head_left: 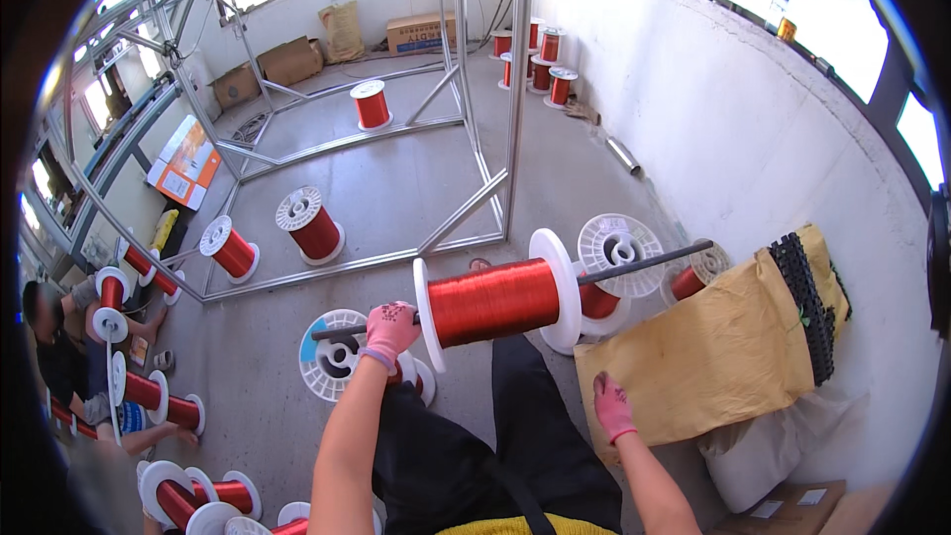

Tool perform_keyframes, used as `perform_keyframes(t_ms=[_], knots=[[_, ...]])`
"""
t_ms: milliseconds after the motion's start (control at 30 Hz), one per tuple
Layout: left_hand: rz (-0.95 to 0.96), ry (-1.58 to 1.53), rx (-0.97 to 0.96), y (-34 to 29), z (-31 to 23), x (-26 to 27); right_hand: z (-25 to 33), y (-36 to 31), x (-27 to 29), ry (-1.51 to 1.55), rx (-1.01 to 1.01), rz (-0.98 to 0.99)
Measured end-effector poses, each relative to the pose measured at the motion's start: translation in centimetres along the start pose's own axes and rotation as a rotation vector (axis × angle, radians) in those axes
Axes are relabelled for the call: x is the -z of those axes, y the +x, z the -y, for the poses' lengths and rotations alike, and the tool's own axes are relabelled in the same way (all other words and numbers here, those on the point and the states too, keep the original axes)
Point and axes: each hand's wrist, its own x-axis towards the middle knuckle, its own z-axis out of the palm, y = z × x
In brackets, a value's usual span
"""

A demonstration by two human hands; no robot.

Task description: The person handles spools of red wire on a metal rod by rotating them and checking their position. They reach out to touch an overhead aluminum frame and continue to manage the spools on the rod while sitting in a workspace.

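A large spool of red wire with white flanges lies across in front of my legs, tilted up a little at its right. A dark rod runs through its core and sticks out at both ends. My left hand, in a pink glove, is closed round the rod just left of the spool. What bears the rod's right end I cannot tell. Lower right, my right hand, also gloved in pink, is apart from the spool, over a tan sack. Its fingers look loosely bent and nothing shows in them.
Upright spools stand close by, one left and one right. Ahead rises a metal frame with spools on the floor inside. A person sits at far left among several spools. A white wall bounds the right.
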Motion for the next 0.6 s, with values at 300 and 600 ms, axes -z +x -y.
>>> perform_keyframes(t_ms=[300, 600], knots=[[0.017, -0.035, 0.011, -0.4, -0.3, 0.3, 6.6, 8.6, 9.4, 0.594, -0.001, -0.352], [0.084, 0.003, 0.045, -0.1, -0.3, 0.7, 21.5, 20.1, 18.3, 0.312, 0.027, -0.155]])
